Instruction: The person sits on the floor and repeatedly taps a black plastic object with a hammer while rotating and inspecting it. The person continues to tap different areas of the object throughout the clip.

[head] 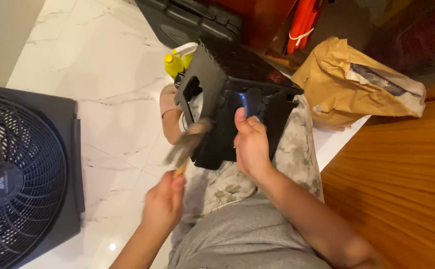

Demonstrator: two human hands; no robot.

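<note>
The right hand grips the black stool on the lap; the left hand, beside it, grasps a brush.

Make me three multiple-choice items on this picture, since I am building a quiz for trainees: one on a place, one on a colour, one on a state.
1. Where does the black plastic stool rest?
A. on the person's lap
B. on the wooden floor
C. on top of the fan

2. What colour is the spray bottle behind the stool?
A. red
B. yellow
C. blue

3. What is the left hand doing?
A. lying open on the floor
B. gripping a brush
C. holding the paper bag

Answers: 1 A, it lies on the patterned shorts, steadied by the right hand. 2 B, its body is yellow. 3 B, the fingers close round the brush handle, bristles at the stool.
</note>
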